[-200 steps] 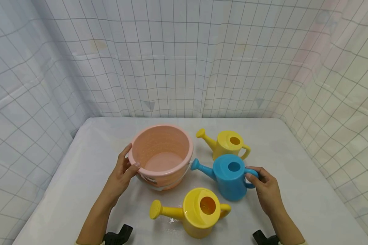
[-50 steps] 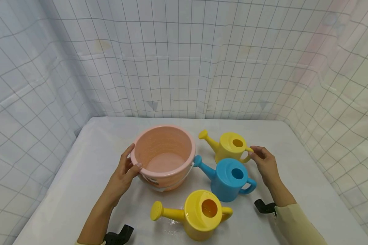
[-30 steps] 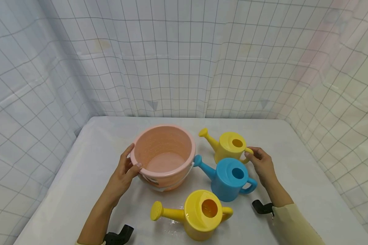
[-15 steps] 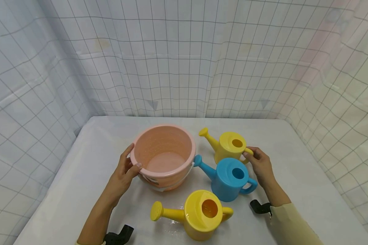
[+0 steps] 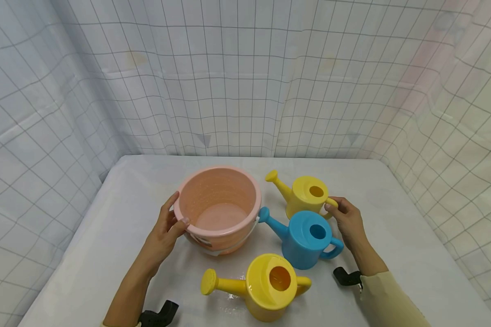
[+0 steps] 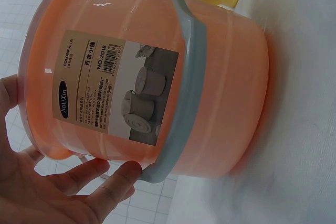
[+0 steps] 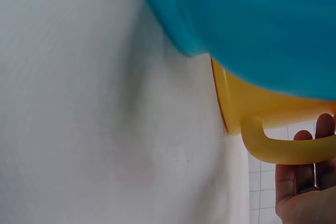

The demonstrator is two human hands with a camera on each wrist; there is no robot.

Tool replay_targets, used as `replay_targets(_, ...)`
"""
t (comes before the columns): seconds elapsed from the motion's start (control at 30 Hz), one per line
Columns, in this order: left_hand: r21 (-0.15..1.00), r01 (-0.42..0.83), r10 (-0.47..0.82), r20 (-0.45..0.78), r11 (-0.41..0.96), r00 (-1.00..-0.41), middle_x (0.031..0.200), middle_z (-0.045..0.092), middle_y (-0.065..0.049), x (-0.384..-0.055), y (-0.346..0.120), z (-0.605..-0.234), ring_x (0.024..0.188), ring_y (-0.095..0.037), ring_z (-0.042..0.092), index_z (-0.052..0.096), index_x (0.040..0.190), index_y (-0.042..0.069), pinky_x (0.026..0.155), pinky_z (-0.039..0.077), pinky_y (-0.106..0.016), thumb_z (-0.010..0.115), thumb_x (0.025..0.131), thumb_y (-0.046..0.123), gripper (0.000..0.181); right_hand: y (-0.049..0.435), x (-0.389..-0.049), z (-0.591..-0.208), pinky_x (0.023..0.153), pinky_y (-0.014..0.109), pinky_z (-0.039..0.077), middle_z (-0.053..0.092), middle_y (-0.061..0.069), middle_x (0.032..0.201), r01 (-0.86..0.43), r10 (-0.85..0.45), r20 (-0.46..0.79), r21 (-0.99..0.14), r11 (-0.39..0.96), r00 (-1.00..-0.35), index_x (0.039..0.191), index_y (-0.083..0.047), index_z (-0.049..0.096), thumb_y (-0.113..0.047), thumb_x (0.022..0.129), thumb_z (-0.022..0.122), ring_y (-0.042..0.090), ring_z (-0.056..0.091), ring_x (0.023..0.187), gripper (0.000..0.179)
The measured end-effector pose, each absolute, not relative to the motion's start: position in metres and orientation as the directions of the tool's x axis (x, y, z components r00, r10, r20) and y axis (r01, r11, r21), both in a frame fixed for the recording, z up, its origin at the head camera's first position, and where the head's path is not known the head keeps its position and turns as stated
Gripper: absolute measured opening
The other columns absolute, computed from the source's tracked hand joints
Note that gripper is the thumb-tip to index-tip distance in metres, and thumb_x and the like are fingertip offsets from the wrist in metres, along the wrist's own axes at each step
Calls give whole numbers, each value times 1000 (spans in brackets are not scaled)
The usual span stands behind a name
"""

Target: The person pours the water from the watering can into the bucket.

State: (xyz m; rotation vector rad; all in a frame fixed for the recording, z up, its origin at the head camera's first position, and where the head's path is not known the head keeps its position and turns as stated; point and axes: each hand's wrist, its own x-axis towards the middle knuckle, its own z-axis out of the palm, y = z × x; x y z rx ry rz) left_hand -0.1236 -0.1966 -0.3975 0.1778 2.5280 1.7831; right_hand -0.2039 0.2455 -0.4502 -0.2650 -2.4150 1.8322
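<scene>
Blue can [image 5: 302, 247] released, right hand [image 5: 349, 222] holding far yellow can [image 5: 304, 198]

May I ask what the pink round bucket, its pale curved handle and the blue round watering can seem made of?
Pink round bucket: likely glossy plastic, its wall showing bright highlights.
Pale curved handle: probably matte plastic, a smooth, evenly coloured band.
Blue round watering can: seemingly satin plastic, spout and body evenly coloured.

Label [image 6: 115, 87] on the pink bucket [image 6: 226, 103], "JiaLiXin" in a black oval [image 6: 63, 99], "COLORFUL Life", "百合小桶", "NO.2018" beside a barcode [image 6: 111, 59], finer print [image 6: 98, 104] blurred
</scene>
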Motion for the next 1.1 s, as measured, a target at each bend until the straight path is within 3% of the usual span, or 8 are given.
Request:
replay_targets(0.23,943,64,116,27,327,-993,152,25,-16,-124,-196,-398,135,-36,36,5,147,47,104,37,-50,47,99,29,67,246,-202,-450,109,43,38,59,1,120,76,203,-25,-966,247,-979,123,-9,57,-44,87,63,10,52,109,50)
replay_targets(0.5,943,60,114,24,327,-993,152,26,-16,-124,-196,-398,135,-35,37,5,147,47,104,39,-48,47,99,29,67,246,-203,-447,95,21,42,59,-7,104,46,221,2,-976,211,-975,118,-9,59,-38,90,62,12,54,99,41)
replay_targets(1.1,946,75,117,39,316,-992,153,26,-15,-123,-196,-397,135,-35,36,6,148,46,104,37,-50,47,99,29,67,251,-201,-441,91,29,39,60,-11,98,-12,264,33,-997,81,-964,113,-11,62,-28,91,62,14,50,93,28)
